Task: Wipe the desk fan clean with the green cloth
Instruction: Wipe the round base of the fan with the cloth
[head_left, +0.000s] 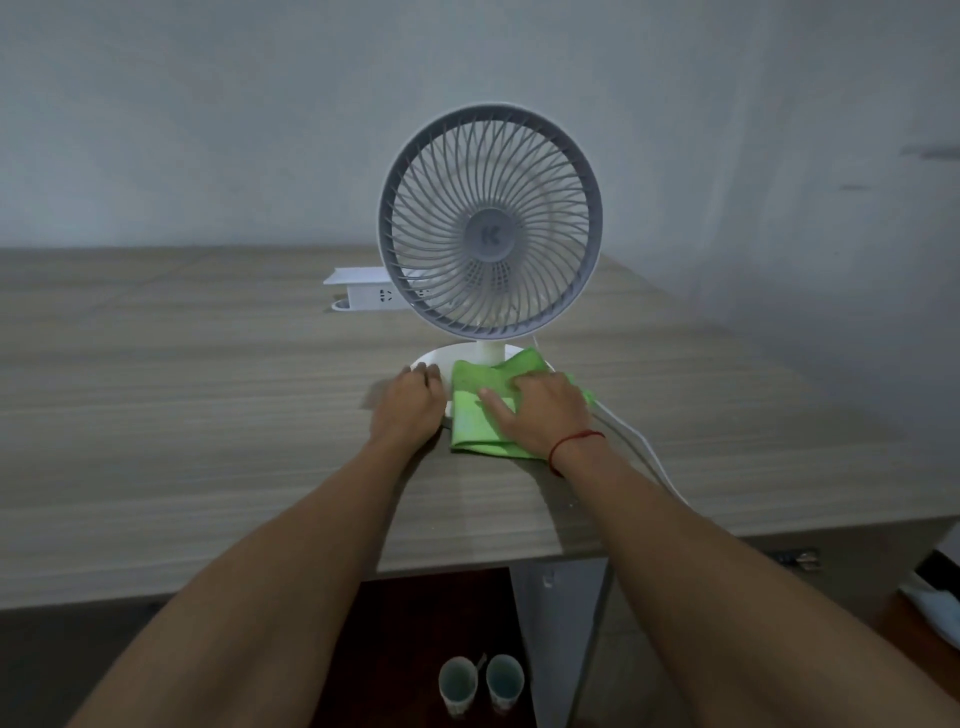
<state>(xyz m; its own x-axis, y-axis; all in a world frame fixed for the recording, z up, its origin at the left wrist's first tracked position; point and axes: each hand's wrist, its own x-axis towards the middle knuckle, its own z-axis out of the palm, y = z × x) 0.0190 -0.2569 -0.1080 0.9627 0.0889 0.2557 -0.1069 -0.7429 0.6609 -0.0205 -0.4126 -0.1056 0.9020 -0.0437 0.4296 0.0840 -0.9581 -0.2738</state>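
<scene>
We are standing the desk fan (491, 223) upright near the front right part of the wooden surface (182, 415), its round grille facing us and its white round base (434, 364) resting flat. We are pressing our right hand (540, 410) palm down, fingers spread, onto the green cloth (472, 415), which is lying folded over the front of the base and spilling onto the surface toward us. We are resting our left hand (408, 408) on the base's left edge, fingers curled loosely together, though in this dim light we cannot tell whether it is gripping. A white cord (639, 447) is trailing off to the right, and a white power strip (358, 293) is sitting behind the fan.
</scene>
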